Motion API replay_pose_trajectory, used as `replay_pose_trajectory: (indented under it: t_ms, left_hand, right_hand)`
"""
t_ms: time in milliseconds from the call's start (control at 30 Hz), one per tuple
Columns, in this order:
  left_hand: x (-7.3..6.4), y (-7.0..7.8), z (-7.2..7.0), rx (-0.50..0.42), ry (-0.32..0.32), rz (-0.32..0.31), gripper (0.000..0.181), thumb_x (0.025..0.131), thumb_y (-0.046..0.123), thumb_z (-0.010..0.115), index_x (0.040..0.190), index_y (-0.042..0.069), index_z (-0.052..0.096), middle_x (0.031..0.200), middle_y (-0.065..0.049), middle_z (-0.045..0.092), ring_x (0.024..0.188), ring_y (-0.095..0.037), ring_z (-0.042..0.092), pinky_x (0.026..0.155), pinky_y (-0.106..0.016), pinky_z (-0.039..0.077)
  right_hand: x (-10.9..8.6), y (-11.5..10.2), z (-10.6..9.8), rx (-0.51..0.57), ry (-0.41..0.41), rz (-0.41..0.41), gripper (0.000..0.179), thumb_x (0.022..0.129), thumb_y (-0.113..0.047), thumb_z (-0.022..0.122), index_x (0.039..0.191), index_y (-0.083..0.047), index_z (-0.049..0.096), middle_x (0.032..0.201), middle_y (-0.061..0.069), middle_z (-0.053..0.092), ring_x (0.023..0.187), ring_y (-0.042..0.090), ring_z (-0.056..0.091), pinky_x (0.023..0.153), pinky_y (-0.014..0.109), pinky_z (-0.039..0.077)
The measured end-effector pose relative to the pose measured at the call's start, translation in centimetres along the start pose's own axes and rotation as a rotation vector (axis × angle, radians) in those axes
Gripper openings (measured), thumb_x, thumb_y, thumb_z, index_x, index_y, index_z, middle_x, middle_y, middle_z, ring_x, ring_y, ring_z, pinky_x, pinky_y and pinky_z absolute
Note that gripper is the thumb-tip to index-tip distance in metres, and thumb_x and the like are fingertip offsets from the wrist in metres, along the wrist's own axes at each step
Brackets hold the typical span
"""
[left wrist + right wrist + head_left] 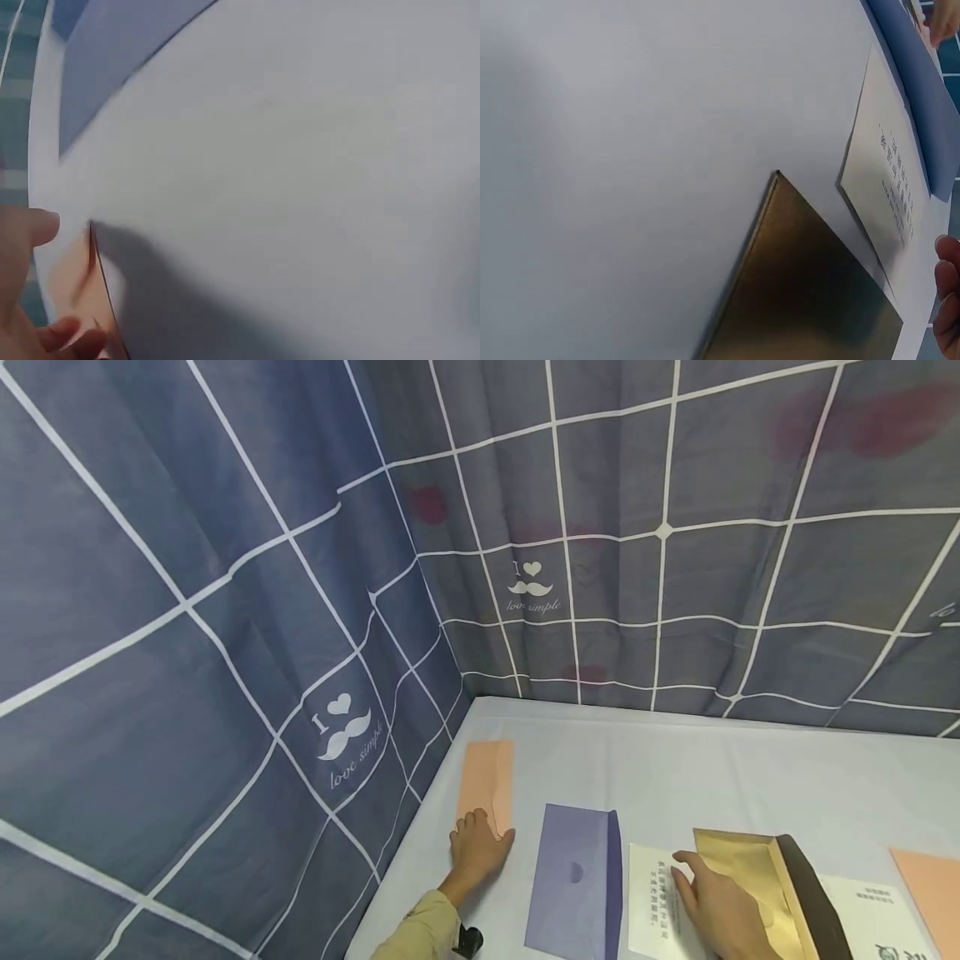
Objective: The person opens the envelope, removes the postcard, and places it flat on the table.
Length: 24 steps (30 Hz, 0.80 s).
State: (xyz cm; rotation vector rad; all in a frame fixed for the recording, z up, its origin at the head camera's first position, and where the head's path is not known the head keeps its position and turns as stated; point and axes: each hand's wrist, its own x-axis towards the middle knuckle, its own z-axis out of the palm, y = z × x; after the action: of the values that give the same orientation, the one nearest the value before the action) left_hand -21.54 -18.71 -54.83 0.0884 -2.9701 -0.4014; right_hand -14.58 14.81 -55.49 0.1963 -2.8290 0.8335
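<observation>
In the head view, my left hand (478, 846) lies over the near end of a peach envelope (484, 770) at the table's left side. The left wrist view shows the thumb apart from the other fingers, beside that envelope's corner. My right hand (723, 906) is over a gold envelope (738, 853) with a dark flap, its thumb and index finger reaching over a cream card (647, 902) printed with characters. Loosely bent fingers (946, 281) show nothing between them in the right wrist view. A purple envelope (562, 877), flap along its right side, lies between the hands.
Right of the gold envelope lie another printed card (862, 914) and a second peach sheet or envelope (933, 889). All rest on a white-covered table (660, 760). Dark curtains (615, 577) with white grid lines hang along the back and left edges.
</observation>
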Motion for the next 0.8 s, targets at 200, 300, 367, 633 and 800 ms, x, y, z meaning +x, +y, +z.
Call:
replay_pose_trajectory:
  t_ms: [200,300,367,633,800]
  left_hand:
    - [3.5,-0.7,0.6,-0.066,0.051,-0.152,0.044,0.077,0.04,0.074,0.081,0.0,0.059,0.08,-0.013,0.052,0.08,-0.034,0.051,0.071,-0.05,0.038]
    - [4.3,-0.4,0.7,-0.044,0.037,-0.179,0.042,0.076,0.04,0.075,0.072,0.002,0.058,0.077,-0.013,0.053,0.08,-0.034,0.052,0.073,-0.05,0.039]
    - [4.5,-0.1,0.5,-0.055,0.029,-0.197,0.04,0.076,0.038,0.075,0.064,0.005,0.057,0.073,-0.011,0.054,0.078,-0.033,0.053,0.073,-0.05,0.039]
    - [4.9,1.3,-0.7,-0.482,-0.109,-0.307,0.041,0.082,0.032,0.07,0.052,0.016,0.048,0.052,0.004,0.047,0.052,-0.015,0.046,0.056,-0.035,0.041]
    - [4.8,4.3,-2.1,-0.737,-0.099,-0.281,0.036,0.086,0.031,0.07,0.059,0.013,0.056,0.047,0.009,0.042,0.04,-0.006,0.036,0.038,-0.02,0.03]
  right_hand:
    - [-0.9,0.5,-0.2,-0.012,-0.004,0.041,0.027,0.091,-0.014,0.062,0.11,0.005,0.059,0.05,-0.008,0.039,0.038,0.007,0.036,0.036,0.021,0.031]
    - [-1.0,0.8,-0.1,-0.017,-0.028,0.067,0.027,0.092,-0.015,0.062,0.11,0.005,0.059,0.051,-0.008,0.04,0.039,0.008,0.037,0.038,0.023,0.032]
    - [-1.0,0.9,0.0,-0.017,-0.04,0.076,0.027,0.092,-0.015,0.061,0.111,0.005,0.059,0.05,-0.007,0.04,0.039,0.008,0.038,0.038,0.023,0.032]
    - [0.1,-1.5,-0.1,0.066,-0.009,0.046,0.022,0.09,-0.013,0.065,0.108,0.0,0.063,0.057,-0.009,0.043,0.043,0.005,0.037,0.04,0.021,0.033]
    - [2.7,-5.9,0.0,0.469,-0.089,0.093,0.032,0.094,-0.02,0.062,0.118,0.001,0.059,0.078,0.001,0.062,0.062,0.012,0.058,0.053,0.023,0.048]
